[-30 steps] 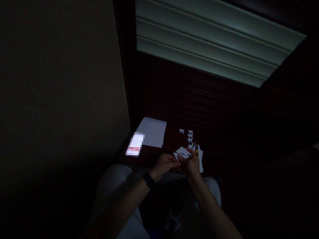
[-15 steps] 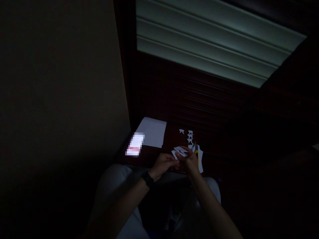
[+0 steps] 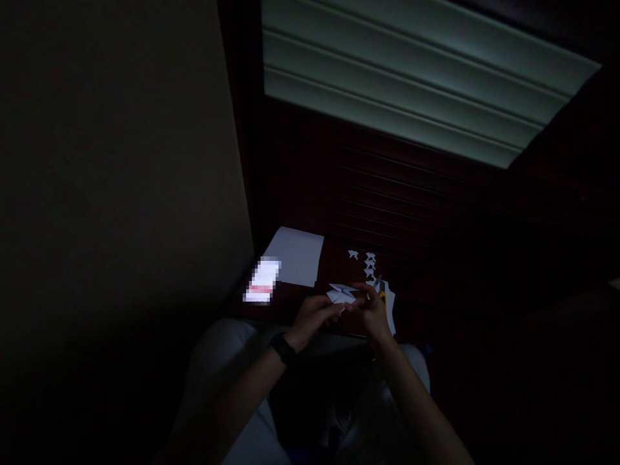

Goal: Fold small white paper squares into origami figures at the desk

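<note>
Shifted folded paper (image 3: 340,295) slightly leftward since the earlier frame, out from beneath right thumb, and brought pointed flaps into view in place of a flatter diamond outline. Drew left wrist slightly leftward in the same interval. Kept remaining items on tabletop (image 3: 334,263) in their earlier positions.

Grasped folded paper in left hand (image 3: 317,312), gripping the near left portion between thumb and fingers. Located folded paper between both hands, at the near side of tabletop. Directed one pointed end toward right hand (image 3: 374,312).

Set right hand at the right end of folded paper, with index finger curved over the far side and thumb nearer the body. Could not tell the state of right grip; found the contact too dark and small to confirm a pinch or a light touch.

Located sheet (image 3: 296,255) at left on tabletop, overlapped at the near left by bright panel (image 3: 263,281). Found panel pixelated and unreadable. Located four paper shapes (image 3: 369,265) beyond right hand: one apart at left, three in a close column.

Observed yellow-handled tool (image 3: 383,298) just beside right hand, over loose paper (image 3: 391,310) and partly hidden by the hand. Wore watch (image 3: 283,349) on left wrist. Noted pale slatted shutter (image 3: 411,81) beyond tabletop and plain wall (image 3: 121,161) at left, both in dim light.
</note>
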Tool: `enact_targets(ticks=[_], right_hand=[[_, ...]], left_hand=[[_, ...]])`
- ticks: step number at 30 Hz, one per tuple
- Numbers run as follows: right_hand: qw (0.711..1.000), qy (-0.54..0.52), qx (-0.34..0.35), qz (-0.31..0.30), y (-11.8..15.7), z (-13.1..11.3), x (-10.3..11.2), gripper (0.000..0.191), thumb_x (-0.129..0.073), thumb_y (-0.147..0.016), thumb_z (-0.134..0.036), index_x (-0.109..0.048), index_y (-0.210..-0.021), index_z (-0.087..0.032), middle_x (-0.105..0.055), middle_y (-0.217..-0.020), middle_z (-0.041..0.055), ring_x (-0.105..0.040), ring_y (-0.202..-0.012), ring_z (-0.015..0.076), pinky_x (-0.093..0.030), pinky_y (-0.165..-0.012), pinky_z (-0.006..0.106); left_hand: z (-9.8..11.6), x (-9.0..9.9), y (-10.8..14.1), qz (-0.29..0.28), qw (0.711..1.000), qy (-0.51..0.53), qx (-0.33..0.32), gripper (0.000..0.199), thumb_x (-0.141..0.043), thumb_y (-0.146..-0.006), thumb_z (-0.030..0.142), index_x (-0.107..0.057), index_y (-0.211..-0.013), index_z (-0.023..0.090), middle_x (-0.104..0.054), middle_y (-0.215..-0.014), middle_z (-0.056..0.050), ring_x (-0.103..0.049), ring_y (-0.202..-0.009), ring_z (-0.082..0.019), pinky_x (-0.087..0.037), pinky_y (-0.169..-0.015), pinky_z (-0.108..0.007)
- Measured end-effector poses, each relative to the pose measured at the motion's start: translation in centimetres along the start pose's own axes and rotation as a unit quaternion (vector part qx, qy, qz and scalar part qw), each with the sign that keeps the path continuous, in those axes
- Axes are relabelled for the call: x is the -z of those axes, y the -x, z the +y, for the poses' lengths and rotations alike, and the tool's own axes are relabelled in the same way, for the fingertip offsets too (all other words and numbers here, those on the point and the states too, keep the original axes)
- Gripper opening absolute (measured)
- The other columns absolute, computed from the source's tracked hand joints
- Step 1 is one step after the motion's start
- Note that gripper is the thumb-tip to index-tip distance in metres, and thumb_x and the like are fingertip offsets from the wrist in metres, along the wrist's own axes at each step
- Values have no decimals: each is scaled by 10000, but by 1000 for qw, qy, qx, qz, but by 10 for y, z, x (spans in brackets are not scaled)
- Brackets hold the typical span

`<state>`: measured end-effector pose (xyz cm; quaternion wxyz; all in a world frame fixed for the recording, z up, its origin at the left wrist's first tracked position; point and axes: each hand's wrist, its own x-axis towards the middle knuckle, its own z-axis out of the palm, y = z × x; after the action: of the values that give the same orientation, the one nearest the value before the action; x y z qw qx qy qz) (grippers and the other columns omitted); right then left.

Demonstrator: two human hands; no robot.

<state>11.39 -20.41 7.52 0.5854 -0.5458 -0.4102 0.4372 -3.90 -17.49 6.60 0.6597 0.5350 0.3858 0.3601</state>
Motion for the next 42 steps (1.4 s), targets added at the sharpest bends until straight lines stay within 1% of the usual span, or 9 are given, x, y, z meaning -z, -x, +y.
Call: enact_targets(ticks=[4,8,14,18,25,31,34,39,42], right_hand=[[1000,16,21,-10,-1,5,0,468,-700,-553,-148,-520,-979,-217,-559,-527,-72,-538,-503,128,-422,-542,241],[998,44,49,-16,-2,13,3,462,-702,-551,-145,-520,-970,-219,-559,-552,-69,-537,-520,125,-424,-555,242],[999,16,9,-40,-2,15,5,477,-690,-561,-162,-507,-999,-205,-599,-589,-50,-577,-552,143,-446,-579,268],[1000,12,-5,-26,-1,12,3,459,-689,-532,-132,-517,-952,-199,-617,-590,-46,-598,-575,153,-461,-609,279],[999,-4,-27,-21,2,7,3,451,-649,-510,-109,-516,-930,-203,-595,-507,-67,-578,-477,153,-447,-509,258],[994,-15,-60,-92,-2,5,11,524,-665,-526,-114,-519,-1022,-199,-644,-567,-37,-576,-492,143,-423,-489,234],[993,-5,-52,-106,-4,5,12,523,-699,-528,-139,-535,-1022,-194,-648,-586,-29,-582,-525,142,-432,-518,240],[996,7,-44,-77,-5,10,10,469,-708,-532,-157,-522,-959,-212,-603,-523,-60,-550,-458,135,-420,-470,233],[995,6,-27,-97,-4,11,12,468,-677,-560,-130,-497,-980,-232,-607,-543,-62,-579,-503,147,-448,-520,254]], left_hand=[[0,-2,-3,46,999,13,-22,408,-637,-690,468,-669,-913,128,-654,-715,-45,-534,-567,-116,-337,-461,-195],[-5,-2,-7,55,998,18,-16,418,-685,-641,452,-685,-850,90,-679,-763,-85,-580,-646,-158,-385,-534,-219],[-12,0,-11,72,997,10,-24,427,-678,-652,445,-680,-883,86,-688,-808,-101,-597,-684,-178,-403,-556,-231],[-14,0,-11,64,998,15,-22,430,-658,-674,457,-674,-908,97,-685,-796,-92,-576,-623,-148,-377,-515,-216],[-6,3,-8,31,999,32,11,411,-728,-606,414,-682,-871,103,-692,-795,-83,-600,-658,-159,-406,-548,-223],[-11,6,-11,48,998,38,32,419,-742,-581,412,-689,-856,101,-694,-798,-92,-612,-674,-173,-413,-567,-235],[-14,7,-12,41,998,39,36,418,-733,-593,414,-687,-857,92,-690,-799,-100,-613,-674,-174,-411,-565,-239],[-11,7,-10,18,998,39,35,409,-734,-590,404,-688,-859,100,-686,-796,-92,-609,-677,-171,-410,-576,-242],[-12,8,-12,26,998,31,49,414,-742,-570,402,-694,-851,102,-686,-800,-97,-610,-690,-178,-407,-585,-248]])
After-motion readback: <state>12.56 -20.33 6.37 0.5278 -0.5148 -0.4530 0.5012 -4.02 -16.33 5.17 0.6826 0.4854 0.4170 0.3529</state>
